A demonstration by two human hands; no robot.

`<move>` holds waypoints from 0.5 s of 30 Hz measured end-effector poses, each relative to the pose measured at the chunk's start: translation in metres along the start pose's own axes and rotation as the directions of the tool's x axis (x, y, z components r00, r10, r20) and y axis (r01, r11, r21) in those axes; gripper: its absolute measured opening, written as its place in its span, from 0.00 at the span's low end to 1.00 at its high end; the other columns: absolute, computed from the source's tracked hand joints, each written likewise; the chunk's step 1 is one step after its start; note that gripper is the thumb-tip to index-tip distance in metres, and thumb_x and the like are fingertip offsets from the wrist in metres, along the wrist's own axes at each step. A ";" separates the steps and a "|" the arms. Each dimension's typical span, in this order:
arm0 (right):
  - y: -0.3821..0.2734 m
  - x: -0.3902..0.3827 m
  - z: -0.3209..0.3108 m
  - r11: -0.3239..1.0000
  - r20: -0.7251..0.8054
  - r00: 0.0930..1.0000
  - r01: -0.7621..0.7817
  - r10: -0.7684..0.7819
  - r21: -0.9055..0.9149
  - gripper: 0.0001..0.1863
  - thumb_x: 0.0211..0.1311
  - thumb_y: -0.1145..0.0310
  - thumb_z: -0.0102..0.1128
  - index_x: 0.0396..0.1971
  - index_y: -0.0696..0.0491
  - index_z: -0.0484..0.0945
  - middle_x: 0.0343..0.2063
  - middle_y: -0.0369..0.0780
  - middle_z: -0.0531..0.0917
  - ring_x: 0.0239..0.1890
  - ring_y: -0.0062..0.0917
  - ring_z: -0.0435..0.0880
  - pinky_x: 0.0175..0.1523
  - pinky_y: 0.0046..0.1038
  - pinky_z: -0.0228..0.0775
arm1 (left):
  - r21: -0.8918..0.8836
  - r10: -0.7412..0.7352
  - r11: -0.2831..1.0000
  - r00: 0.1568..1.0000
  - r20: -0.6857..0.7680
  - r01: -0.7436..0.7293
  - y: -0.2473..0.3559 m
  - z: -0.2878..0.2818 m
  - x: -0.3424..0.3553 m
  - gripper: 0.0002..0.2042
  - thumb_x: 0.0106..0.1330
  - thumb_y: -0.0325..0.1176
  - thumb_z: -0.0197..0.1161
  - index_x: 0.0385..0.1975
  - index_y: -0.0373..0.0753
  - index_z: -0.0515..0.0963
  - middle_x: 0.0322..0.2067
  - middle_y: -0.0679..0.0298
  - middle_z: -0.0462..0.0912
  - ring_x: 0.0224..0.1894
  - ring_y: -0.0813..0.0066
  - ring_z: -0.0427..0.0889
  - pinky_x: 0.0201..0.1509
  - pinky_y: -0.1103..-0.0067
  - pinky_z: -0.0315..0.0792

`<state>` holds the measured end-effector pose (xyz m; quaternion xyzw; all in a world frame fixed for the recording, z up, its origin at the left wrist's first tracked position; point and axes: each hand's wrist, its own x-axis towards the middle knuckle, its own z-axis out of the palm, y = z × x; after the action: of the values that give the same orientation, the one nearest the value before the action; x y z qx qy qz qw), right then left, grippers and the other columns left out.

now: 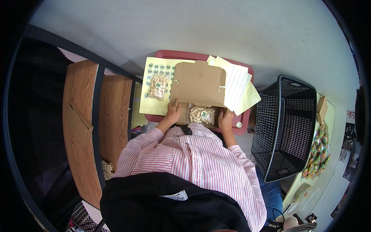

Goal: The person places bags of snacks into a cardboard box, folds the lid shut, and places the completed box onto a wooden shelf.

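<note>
The left hand [172,112] is pressed against the left wall of the small cardboard box [201,98], fingers wrapped on it, and the right hand [225,120] grips the right wall the same way. So both are clamped on the box, which sits on a red tray [247,125] with its lid flap up. One clear bag of pale pellets [202,115] is already inside; another bag [158,87] lies on the yellow sticker sheet [146,101] to the left. Looks like the packing step: next would probably be folding that lid down squarely.
</note>
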<state>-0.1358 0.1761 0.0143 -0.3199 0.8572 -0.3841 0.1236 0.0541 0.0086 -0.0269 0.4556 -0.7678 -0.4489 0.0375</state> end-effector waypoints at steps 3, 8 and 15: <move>0.003 -0.002 0.003 0.999 -0.049 0.999 0.002 0.000 0.035 0.07 0.55 0.76 0.48 0.32 0.63 0.74 0.25 0.57 0.76 0.30 0.51 0.75 0.33 0.40 0.67 | -0.038 0.047 0.998 0.999 -0.026 -0.048 -0.002 0.001 -0.007 0.23 0.67 0.40 0.42 0.57 0.33 0.57 0.45 0.43 0.63 0.48 0.49 0.64 0.56 0.67 0.58; 0.006 -0.006 0.001 0.991 0.092 0.987 -0.132 0.133 -0.017 0.13 0.55 0.76 0.46 0.39 0.62 0.73 0.28 0.58 0.76 0.34 0.51 0.75 0.37 0.42 0.67 | -0.091 0.064 0.993 0.997 -0.047 -0.068 -0.005 0.000 -0.011 0.22 0.66 0.39 0.44 0.56 0.33 0.59 0.43 0.45 0.63 0.47 0.50 0.64 0.55 0.68 0.58; 0.020 0.019 0.022 0.982 -0.199 0.963 0.167 -0.182 -0.090 0.14 0.53 0.77 0.46 0.41 0.65 0.69 0.31 0.60 0.75 0.37 0.55 0.73 0.42 0.45 0.64 | -0.057 0.227 0.970 0.961 -0.157 -0.238 0.016 -0.013 0.023 0.22 0.64 0.37 0.48 0.56 0.34 0.60 0.40 0.48 0.64 0.45 0.53 0.65 0.54 0.68 0.59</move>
<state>-0.1496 0.1611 -0.0149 -0.3567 0.8473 -0.3933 -0.0120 0.0364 -0.0135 -0.0160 0.3928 -0.7935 -0.4348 0.1645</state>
